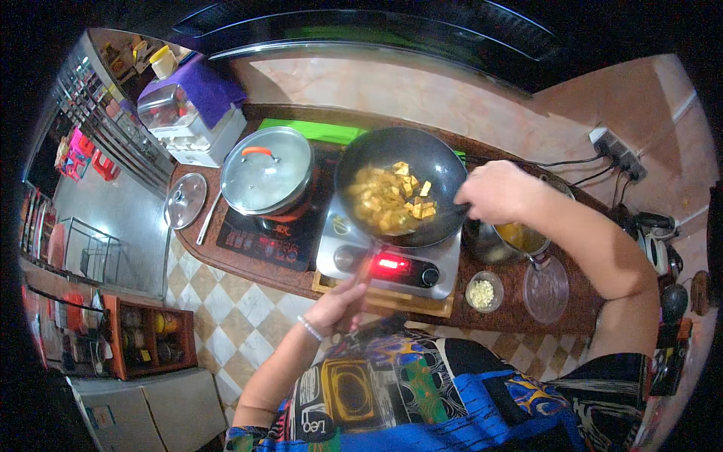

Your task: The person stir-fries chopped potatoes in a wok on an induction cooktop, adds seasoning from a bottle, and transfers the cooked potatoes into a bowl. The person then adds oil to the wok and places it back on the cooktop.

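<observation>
A black wok stands on a silver induction cooker, with browned tofu-like pieces and glossy yellowish food in it. My left hand, wearing a beaded bracelet, is closed round the wok's handle in front of the cooker. My right hand is at the wok's right rim with its fingers bent together; whether it holds anything there is hidden. Beside the cooker stand a small bowl of chopped pale pieces and, partly behind my right arm, a pot with yellow-brown contents.
Left of the wok, a lidded pot sits on a black induction hob. A glass lid and a metal utensil lie further left. An empty clear dish stands at the right; cables run to a power strip.
</observation>
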Tool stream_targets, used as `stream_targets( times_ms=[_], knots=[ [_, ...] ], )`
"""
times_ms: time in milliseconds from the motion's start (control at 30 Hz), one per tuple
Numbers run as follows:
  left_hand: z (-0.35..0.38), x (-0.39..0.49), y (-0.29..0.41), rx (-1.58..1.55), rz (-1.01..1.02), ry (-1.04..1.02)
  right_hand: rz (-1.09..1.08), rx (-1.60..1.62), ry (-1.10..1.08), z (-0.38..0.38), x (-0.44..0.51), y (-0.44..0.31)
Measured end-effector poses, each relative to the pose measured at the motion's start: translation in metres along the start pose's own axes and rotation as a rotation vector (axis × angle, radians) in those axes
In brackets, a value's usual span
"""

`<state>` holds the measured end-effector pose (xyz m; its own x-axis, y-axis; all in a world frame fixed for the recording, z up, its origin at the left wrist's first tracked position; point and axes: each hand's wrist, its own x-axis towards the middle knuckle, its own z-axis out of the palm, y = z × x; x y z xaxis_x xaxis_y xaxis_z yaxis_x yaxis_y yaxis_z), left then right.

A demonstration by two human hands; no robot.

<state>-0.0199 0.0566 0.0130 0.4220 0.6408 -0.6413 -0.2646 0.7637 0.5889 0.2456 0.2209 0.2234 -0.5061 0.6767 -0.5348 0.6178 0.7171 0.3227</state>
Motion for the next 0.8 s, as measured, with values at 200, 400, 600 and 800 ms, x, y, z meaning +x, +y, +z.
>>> stream_targets(
  times_ms=[200, 400, 600, 800],
  knots=[
    [0.0, -0.003, 0.001, -0.033, -0.008, -0.007, 0.103, -0.006, 0.118, -0.024, 0.018, 0.003],
    [0.002, -0.006, 0.002, -0.017, -0.006, 0.01, 0.038, 0.052, 0.121, -0.048, 0.029, -0.018],
    [0.002, -0.001, 0.001, 0.003, -0.013, 0.014, 0.121, 0.16, 0.242, 0.002, 0.089, 0.026],
    [0.001, -0.002, -0.002, -0.001, -0.007, 0.036, 0.269, 1.054, 0.126, 0.051, 0.07, 0.043]
  ],
)
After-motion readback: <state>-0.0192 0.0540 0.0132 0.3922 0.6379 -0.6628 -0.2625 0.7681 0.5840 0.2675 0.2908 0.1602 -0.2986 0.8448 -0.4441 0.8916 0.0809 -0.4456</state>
